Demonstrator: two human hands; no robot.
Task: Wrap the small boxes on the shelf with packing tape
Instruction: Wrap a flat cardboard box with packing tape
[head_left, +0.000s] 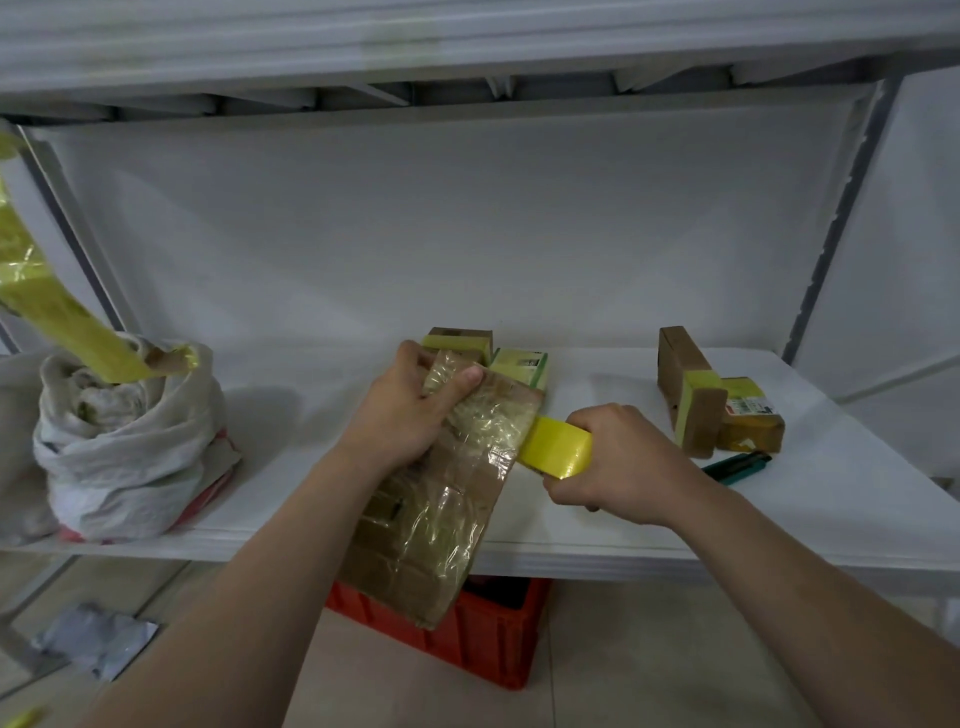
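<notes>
At frame centre my left hand (410, 400) gripped the flat cardboard box (441, 519), brown faces glossy and crinkled with tape, tilted over the front edge of the white shelf (623, 540). My right hand (618, 462) clutched the yellow tape roll (558, 452) against its right edge.

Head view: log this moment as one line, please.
step: taping | left hand: grips cardboard box at top end | right hand: holds yellow tape roll at box's right edge | taped boxes: on shelf, right

Dim, flat light, soft shadows on the shelf (649, 525), glare on tape, blurred top edge, wide-angle bowing at sides
</notes>
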